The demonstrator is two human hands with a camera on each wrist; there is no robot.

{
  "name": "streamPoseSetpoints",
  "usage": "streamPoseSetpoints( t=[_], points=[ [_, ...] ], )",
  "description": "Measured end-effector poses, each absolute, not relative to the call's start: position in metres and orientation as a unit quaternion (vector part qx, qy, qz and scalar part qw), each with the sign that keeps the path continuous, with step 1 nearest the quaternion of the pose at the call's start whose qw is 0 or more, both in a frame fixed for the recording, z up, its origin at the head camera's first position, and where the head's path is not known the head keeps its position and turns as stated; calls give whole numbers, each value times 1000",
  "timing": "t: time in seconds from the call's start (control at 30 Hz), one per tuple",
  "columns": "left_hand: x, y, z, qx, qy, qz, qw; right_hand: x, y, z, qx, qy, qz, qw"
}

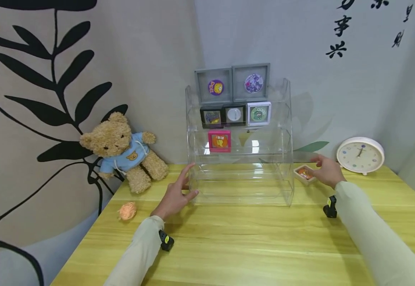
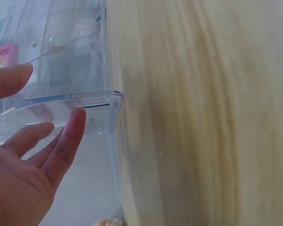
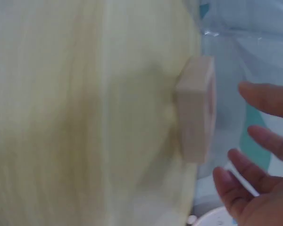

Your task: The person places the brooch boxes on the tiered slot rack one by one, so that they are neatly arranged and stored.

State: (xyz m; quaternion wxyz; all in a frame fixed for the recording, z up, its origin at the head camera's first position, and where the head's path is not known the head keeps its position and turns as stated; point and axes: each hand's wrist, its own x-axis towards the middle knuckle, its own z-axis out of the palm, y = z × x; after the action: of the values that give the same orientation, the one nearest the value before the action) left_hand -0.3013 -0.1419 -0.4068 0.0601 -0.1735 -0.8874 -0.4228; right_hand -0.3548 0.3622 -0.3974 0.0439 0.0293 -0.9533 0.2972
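Observation:
A clear acrylic tiered rack stands at the back of the table. At its left side is my left hand, thumb and fingers spread beside the lower end panel; in the left wrist view a fingertip lies right at the panel's edge. A small beige square display frame with an orange picture lies on the table right of the rack. My right hand hovers over it; in the right wrist view the fingers are spread, apart from the frame's pale side.
On the rack sit a pink frame, a white frame, two black frames and two grey frames. A teddy bear leans against the wall at left, near an orange yarn ball. A white clock stands at right.

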Motion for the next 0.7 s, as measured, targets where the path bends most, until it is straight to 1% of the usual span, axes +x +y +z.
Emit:
streamPoseSetpoints(
  t=[0.13,0.3,0.47,0.57,0.7],
  points=[
    [-302,-141,-408,-178,-886,-424,59,-359,369,-405,4,-963,268,6],
    [-302,-139,-411,-180,-885,-425,55,-359,373,-413,-17,-957,289,-26],
    [-301,-139,-410,-183,-885,-425,51,-359,372,-414,-24,-952,302,-31],
    [-300,-141,-407,-175,-885,-427,53,-361,367,-412,-10,-957,290,-32],
    [-301,-141,-406,-174,-885,-429,52,-358,361,-406,9,-959,279,-50]
  ],
)
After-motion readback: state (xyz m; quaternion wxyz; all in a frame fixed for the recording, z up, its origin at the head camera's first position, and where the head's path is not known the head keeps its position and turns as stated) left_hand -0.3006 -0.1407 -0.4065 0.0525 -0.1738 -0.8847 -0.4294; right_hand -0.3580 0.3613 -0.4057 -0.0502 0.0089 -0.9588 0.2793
